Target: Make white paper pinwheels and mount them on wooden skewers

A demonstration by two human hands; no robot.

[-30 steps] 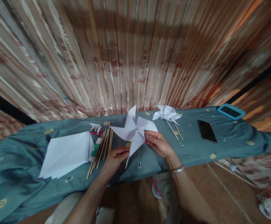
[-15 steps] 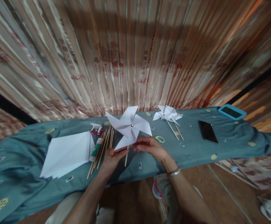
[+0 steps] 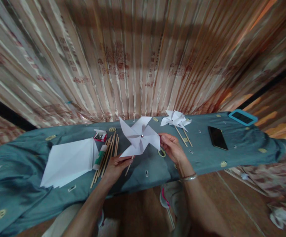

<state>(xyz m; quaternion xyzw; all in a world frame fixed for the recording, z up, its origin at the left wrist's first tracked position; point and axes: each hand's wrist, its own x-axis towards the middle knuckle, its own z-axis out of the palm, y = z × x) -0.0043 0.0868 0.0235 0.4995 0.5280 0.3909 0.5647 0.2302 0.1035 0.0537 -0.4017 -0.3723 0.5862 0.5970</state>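
Note:
A white paper pinwheel (image 3: 141, 136) with a metal pin at its centre is held up over the table in front of me. My left hand (image 3: 117, 168) is closed on its wooden stick, just below the blades; the stick's lower end shows under the fingers. At the pinwheel's right side, my right hand (image 3: 173, 146) pinches the edge of a blade between thumb and fingers. Left of my left hand lie several loose wooden sticks (image 3: 108, 154), a green and white glue stick (image 3: 100, 157) and a small red and white box of pins (image 3: 100, 135).
A stack of white paper sheets (image 3: 66, 161) lies at the left. Finished-looking pinwheels (image 3: 175, 119) rest at the back right, near a black phone (image 3: 217, 138) and a blue-framed device (image 3: 243, 117). A yellow-green ring (image 3: 161, 152) lies by my right hand. A curtain (image 3: 138, 59) hangs behind the cloth-covered table.
My right hand has moved from beside the stick up and right to a blade's edge. The pinwheel has turned and its stick now leans, lower end to the left.

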